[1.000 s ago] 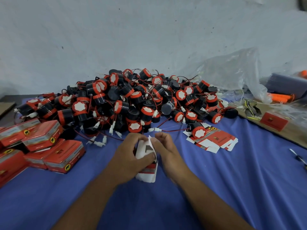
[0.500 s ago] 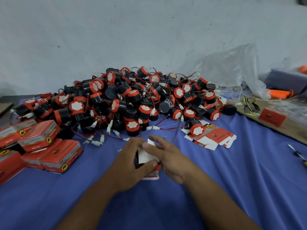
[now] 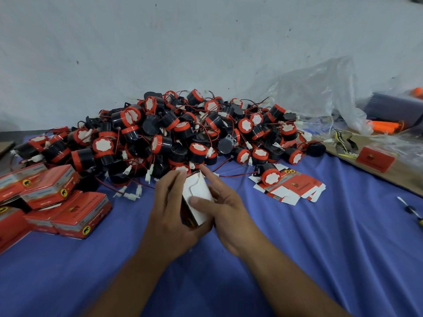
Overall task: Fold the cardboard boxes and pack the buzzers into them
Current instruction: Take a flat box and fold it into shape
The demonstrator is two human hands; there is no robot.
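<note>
We hold one part-folded cardboard box (image 3: 196,200) over the blue-clothed table (image 3: 320,248), just in front of the heaped buzzers (image 3: 174,136).
Its long axis runs away from us, far end tipped toward the heap, white flapped face upward; our left hand (image 3: 169,216) wraps its red side; our right hand (image 3: 226,211) pinches it, thumb on the flap; glossy closed boxes (image 3: 52,202) are stacked on the left; flat blanks (image 3: 290,188) lie on the right, one round buzzer on them.

pale speckled wall (image 3: 160,46); blue cloth (image 3: 320,248) (creased) over seemingly a wooden tabletop (image 3: 405,179).
</note>
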